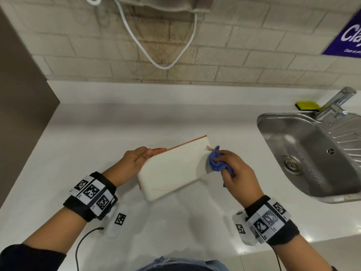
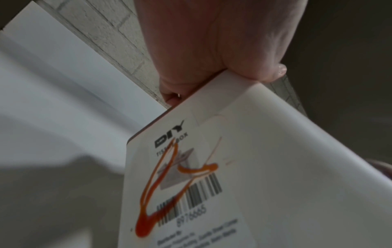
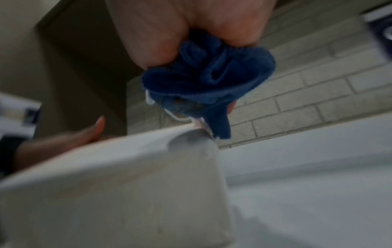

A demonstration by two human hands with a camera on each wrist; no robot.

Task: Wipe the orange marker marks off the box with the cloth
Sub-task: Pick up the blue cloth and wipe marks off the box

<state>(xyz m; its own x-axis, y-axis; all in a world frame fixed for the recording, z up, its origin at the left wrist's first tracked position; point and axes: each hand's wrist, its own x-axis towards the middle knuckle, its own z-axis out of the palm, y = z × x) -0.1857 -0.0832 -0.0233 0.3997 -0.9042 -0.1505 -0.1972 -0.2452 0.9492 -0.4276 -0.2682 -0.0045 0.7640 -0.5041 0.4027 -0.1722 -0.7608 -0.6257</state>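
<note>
gripping the box [image 1: 172,169] by its edge, the left hand [image 1: 136,159] steadied it; the right hand [image 1: 237,171] clutched the bunched cloth [image 1: 215,160] against its far corner.

Box label [image 2: 191,181] reads "DIY", barcode number "8976665".
</note>
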